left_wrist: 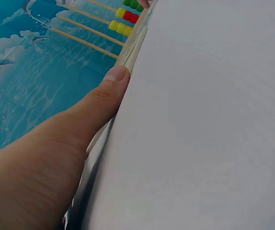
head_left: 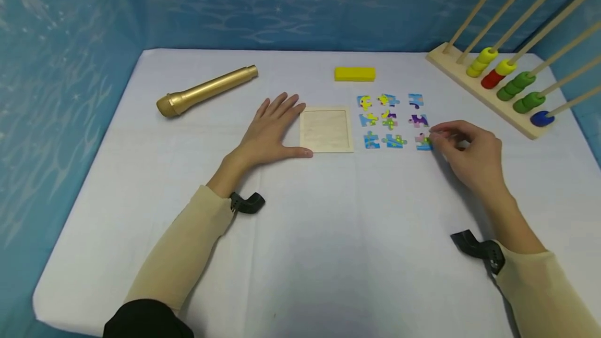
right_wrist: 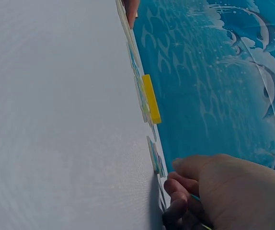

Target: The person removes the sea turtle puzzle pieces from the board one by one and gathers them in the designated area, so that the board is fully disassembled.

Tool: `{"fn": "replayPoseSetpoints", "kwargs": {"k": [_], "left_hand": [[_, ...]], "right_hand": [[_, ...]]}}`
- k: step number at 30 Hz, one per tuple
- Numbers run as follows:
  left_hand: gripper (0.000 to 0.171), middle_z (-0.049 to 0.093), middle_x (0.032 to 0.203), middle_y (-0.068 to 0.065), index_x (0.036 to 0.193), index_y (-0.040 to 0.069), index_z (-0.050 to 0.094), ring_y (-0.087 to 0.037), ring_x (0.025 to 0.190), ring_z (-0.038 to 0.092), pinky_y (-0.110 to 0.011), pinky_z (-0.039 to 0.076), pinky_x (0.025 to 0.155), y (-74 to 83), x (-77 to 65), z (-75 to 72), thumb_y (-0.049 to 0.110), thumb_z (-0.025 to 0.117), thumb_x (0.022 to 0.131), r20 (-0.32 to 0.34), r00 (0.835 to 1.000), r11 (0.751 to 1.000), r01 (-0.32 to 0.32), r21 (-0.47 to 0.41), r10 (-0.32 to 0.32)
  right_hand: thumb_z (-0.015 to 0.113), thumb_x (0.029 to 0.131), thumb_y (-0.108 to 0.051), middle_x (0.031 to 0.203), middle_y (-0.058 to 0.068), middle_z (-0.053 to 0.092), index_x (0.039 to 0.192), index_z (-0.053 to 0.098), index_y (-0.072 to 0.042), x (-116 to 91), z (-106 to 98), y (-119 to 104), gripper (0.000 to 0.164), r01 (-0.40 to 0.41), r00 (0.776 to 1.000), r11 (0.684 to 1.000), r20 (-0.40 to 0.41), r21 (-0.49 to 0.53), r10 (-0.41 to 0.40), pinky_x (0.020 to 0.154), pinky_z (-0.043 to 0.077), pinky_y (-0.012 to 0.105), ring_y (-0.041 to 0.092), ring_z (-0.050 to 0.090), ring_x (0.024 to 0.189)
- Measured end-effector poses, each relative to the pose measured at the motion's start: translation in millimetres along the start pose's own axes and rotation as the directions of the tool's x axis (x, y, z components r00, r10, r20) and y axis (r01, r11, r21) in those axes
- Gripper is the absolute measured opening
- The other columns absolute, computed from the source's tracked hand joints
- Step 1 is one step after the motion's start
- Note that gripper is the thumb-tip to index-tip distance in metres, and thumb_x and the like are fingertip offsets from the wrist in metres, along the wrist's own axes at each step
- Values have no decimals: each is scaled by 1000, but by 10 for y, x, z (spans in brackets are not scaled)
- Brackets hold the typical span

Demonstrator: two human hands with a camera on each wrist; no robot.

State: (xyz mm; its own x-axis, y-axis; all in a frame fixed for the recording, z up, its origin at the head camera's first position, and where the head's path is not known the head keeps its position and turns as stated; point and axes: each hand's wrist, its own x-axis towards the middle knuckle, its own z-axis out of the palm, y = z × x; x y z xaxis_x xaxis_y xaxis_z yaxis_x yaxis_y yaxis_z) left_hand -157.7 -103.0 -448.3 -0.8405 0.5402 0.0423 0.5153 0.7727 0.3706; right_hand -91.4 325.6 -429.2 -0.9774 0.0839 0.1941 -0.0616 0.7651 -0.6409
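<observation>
My left hand [head_left: 267,132] is spread flat on the white table, its fingertips and thumb touching the left edge of a square wooden puzzle tray [head_left: 326,130]. In the left wrist view the thumb [left_wrist: 92,108] lies along the tray's edge. Right of the tray lie several colourful jigsaw puzzle pieces [head_left: 394,141] in loose rows. My right hand [head_left: 469,155] hovers with loosely bent fingers beside the lower right puzzle piece [head_left: 422,143]. Nothing shows between its thumb and fingers in the right wrist view; I cannot tell whether the fingertips touch that piece.
A yellow block [head_left: 355,74] lies behind the pieces. The gold microphone-shaped tube [head_left: 208,90] rests at the back left. At the back right stands a wooden bead abacus [head_left: 483,87] with upright rods. A blue curtain [head_left: 291,4] hangs behind the table [head_left: 328,254].
</observation>
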Motion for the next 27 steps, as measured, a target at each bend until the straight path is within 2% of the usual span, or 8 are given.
{"fn": "replayPoseSetpoints", "kwargs": {"k": [7, 13, 17, 21, 23, 27], "left_hand": [[114, 17, 178, -2, 169, 21, 26, -24, 166, 4, -50, -2, 134, -1, -63, -1, 77, 73, 82, -7, 1000, 1000, 4, 8, -4], [114, 17, 178, -1, 169, 21, 26, -23, 166, 3, -49, -3, 134, -4, -90, -4, 78, 73, 82, -14, 1000, 1000, 9, 6, -9], [119, 17, 178, -2, 170, 18, 21, -23, 166, 4, -49, -2, 134, 8, -97, 23, 77, 74, 81, -16, 1000, 1000, 16, -9, -16], [121, 18, 178, -3, 170, 16, 19, -24, 166, 6, -48, -2, 134, 35, -104, 53, 76, 75, 81, -19, 1000, 999, 19, -27, -19], [120, 19, 177, -3, 170, 16, 21, -24, 166, 6, -49, -1, 134, 42, -106, 50, 76, 75, 80, -22, 1000, 1000, 16, -26, -17], [118, 20, 177, -3, 169, 17, 25, -24, 166, 7, -49, -1, 134, 36, -117, 46, 75, 76, 80, -21, 1000, 1000, 12, -23, -13]], "right_hand": [[80, 94, -32, 94, -10, 64, 127, 76, -13, -19, 59, -18, 38, 28, 998, 998, -53, 61, -25, 66, 39, 11, 5, 50, 83], [80, 95, -33, 100, -2, 67, 124, 77, -13, -26, 75, -17, 36, 41, 994, 998, -103, 38, -37, 69, 40, 8, 3, 52, 87], [79, 95, -33, 102, -1, 67, 123, 77, -11, -34, 74, 2, 36, 37, 991, 999, -127, 24, -34, 72, 40, 7, -1, 52, 88], [80, 95, -28, 114, 5, 68, 128, 75, -10, -46, 52, 33, 38, 43, 989, 999, -144, 5, -42, 81, 39, 7, -1, 52, 96], [80, 95, -27, 123, 9, 69, 132, 73, -11, -45, 38, 38, 41, 47, 988, 999, -143, -13, -48, 88, 37, 8, 5, 53, 104], [79, 96, -28, 134, 15, 66, 138, 68, -11, -42, 27, 34, 46, 63, 991, 997, -118, -44, -68, 97, 33, 14, 24, 56, 118]]}}
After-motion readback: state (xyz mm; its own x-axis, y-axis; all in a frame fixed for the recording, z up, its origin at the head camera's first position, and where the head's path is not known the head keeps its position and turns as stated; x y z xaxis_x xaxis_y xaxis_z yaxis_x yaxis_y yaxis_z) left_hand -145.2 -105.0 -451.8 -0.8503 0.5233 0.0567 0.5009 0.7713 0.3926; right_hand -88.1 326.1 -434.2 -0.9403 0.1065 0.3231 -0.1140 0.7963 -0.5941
